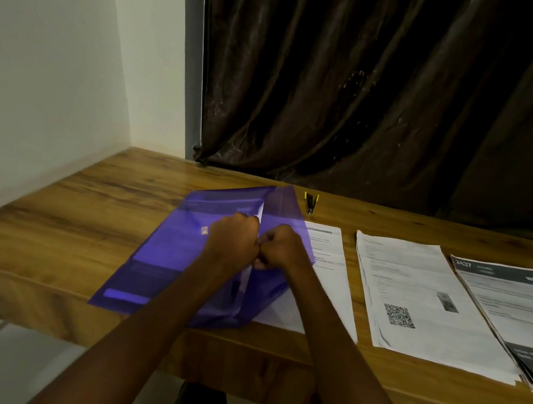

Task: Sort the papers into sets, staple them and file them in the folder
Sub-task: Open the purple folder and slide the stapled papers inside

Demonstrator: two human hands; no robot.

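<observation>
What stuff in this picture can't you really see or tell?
- Purple folder, head view: the left hand and right hand hide the opening where they meet, so what the fingers pinch is unclear.
- Paper beside the folder: partly under the folder flap and right arm.
- Rightmost paper stack: cut off by the frame edge.
- Printed text on all sheets: too small and blurred.
- Small black-and-yellow tool: too small to identify surely.

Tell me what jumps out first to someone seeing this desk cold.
The purple folder lying at the desk's near edge, with the left hand and right hand gripping it at its middle. To its right lie three sets of papers in a row. A small stapler sits behind the folder, near the dark curtain.
</observation>
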